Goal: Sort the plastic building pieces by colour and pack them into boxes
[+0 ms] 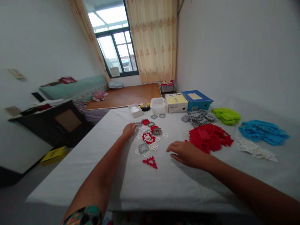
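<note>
My left hand (129, 130) is at the left edge of a loose cluster of small pieces, its fingers bent near a grey piece (138, 124); whether they grip anything is hard to make out. My right hand (181, 151) hovers over or rests on the white cloth with its fingers apart and nothing between them. Between the hands lie white pieces (154, 146), a red piece with a white one on it (148, 137), and a grey square piece (143, 148). Closer to me sits a red triangular piece (151, 162).
Right of my right hand are piles of red (208, 137), grey (201, 117), green (226, 116), blue (263, 132) and white pieces (255, 149). A blue box (196, 100), a yellow-white box (176, 103), a clear tub (158, 105) and a small white box (135, 110) line the back edge.
</note>
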A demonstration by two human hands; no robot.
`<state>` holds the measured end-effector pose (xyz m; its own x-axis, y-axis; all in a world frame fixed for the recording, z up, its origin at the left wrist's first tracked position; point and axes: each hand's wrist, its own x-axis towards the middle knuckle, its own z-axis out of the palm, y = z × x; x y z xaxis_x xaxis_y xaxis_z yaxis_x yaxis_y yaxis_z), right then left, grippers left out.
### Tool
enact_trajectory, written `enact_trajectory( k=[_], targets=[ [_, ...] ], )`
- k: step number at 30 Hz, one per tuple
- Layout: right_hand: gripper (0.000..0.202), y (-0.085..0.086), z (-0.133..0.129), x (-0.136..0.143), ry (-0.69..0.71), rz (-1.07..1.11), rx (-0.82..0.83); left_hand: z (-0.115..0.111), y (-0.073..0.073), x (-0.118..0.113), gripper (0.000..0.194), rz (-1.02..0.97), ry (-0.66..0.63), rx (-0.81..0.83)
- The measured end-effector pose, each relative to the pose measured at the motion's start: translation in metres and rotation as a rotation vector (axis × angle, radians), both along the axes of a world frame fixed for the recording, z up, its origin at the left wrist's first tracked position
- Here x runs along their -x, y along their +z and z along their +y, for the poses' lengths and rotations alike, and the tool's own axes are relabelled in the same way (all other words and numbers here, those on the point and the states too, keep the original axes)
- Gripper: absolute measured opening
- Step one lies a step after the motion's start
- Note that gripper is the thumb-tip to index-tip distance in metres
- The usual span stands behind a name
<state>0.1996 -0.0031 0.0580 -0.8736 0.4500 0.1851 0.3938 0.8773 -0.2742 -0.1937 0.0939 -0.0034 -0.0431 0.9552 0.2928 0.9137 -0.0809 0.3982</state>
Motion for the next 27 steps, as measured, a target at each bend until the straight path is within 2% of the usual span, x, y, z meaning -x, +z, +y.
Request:
enact_trajectory(
  k=[2,5,8,10,12,14,16,18,20,22,25,27],
  targets=[
    [0.026,-0.008,0.009,0.010,0.011,0.018,0.014,0.011,-0.007,-0.014,0.043,-0.016,-0.016,0.003],
    [0.024,-0.025,0.024,0.015,-0.013,0.132,0.044,0.017,-0.013,-0.043,0.049,-0.038,-0.154,0.029],
    [0.023,-0.045,0.036,0.013,-0.062,0.292,0.076,0.015,-0.012,-0.064,0.054,-0.071,-0.321,0.065],
    [0.023,-0.053,0.040,0.010,-0.084,0.371,0.071,0.021,-0.006,-0.069,0.060,-0.155,-0.440,0.055],
    [0.024,-0.056,0.041,0.009,-0.079,0.419,0.037,0.039,0.002,-0.068,0.064,-0.202,-0.405,-0.010],
    [0.024,-0.056,0.040,0.007,-0.062,0.443,-0.006,0.066,0.008,-0.067,0.068,-0.202,-0.306,-0.014],
    [0.024,-0.055,0.039,0.005,-0.056,0.444,-0.035,0.094,0.008,-0.069,0.068,-0.200,-0.288,0.014],
    [0.025,-0.054,0.039,0.002,-0.057,0.440,-0.044,0.110,0.003,-0.076,0.063,-0.188,-0.305,0.037],
    [0.025,-0.053,0.040,-0.002,-0.061,0.453,-0.039,0.111,-0.003,-0.083,0.057,-0.172,-0.351,0.057],
    [0.026,-0.051,0.040,-0.005,-0.067,0.465,-0.040,0.102,-0.005,-0.088,0.056,-0.160,-0.408,0.080],
    [0.027,-0.048,0.035,-0.004,-0.056,0.462,-0.065,0.091,0.002,-0.096,0.065,-0.160,-0.451,0.096],
    [0.027,-0.048,0.031,-0.001,-0.030,0.454,-0.082,0.097,0.010,-0.107,0.069,-0.147,-0.455,0.079]
  ],
)
